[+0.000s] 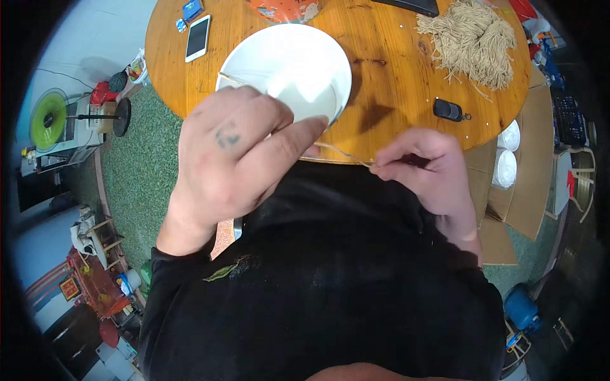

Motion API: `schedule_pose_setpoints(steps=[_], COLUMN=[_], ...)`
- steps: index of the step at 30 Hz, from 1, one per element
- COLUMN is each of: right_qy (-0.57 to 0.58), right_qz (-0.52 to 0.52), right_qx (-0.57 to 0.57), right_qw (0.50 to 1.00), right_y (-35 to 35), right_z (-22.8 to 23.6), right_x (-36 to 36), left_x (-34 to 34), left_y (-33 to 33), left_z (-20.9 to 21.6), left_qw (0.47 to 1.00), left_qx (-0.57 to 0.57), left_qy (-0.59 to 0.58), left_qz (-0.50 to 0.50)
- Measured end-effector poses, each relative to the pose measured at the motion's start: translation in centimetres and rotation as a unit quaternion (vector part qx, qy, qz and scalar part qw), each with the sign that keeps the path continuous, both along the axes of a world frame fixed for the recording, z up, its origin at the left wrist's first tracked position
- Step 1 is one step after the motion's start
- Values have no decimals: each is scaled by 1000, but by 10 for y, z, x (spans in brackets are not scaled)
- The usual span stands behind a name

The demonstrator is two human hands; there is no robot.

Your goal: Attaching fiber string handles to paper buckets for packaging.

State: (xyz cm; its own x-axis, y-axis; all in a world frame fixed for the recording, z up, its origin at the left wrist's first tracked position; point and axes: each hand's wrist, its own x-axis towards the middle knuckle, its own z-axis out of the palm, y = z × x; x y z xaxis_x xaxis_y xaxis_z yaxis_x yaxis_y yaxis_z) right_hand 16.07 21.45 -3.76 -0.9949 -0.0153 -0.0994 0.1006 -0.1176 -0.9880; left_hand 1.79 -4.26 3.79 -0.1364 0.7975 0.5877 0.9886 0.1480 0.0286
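Note:
A white round bucket, open at the top, is at the near edge of the wooden table. My left hand is closed over its near rim, the thumb along the wall and the other fingers mostly hidden. A thin tan cord runs taut from beside the left fingertips to my right hand, whose thumb and forefinger pinch its end. Another stretch of tan cord shows at the bucket's left rim and passes behind my left hand. Where the cord goes through or round the bucket is hidden.
On the round table lie a bundle of tan cords, a car key, a white phone and a small blue box. An orange bucket stands behind the white one. Right, a cardboard box holds white round things.

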Motion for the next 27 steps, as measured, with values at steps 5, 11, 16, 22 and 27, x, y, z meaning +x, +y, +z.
schedule_pose_setpoints(steps=[5,11,16,22,27], right_qy=[147,145,82,127,178], right_qz=[98,-16,-87,-121,-150], right_qx=[343,39,-352,-265,-139], right_qw=[922,988,928,948,963], right_y=[-6,-16,-16,-39,-46], right_z=[9,-3,-53,-51,-52], right_x=[-13,-17,-25,-41,-49], left_x=[-10,-7,27,17,17], left_y=[17,33,35,40,34], left_z=[-1,-11,-16,-32,-33], left_qw=[1000,991,972,939,916], left_qx=[-23,88,-42,-38,-49], left_qy=[-6,-80,-195,-286,-348], left_qz=[12,68,127,187,194])
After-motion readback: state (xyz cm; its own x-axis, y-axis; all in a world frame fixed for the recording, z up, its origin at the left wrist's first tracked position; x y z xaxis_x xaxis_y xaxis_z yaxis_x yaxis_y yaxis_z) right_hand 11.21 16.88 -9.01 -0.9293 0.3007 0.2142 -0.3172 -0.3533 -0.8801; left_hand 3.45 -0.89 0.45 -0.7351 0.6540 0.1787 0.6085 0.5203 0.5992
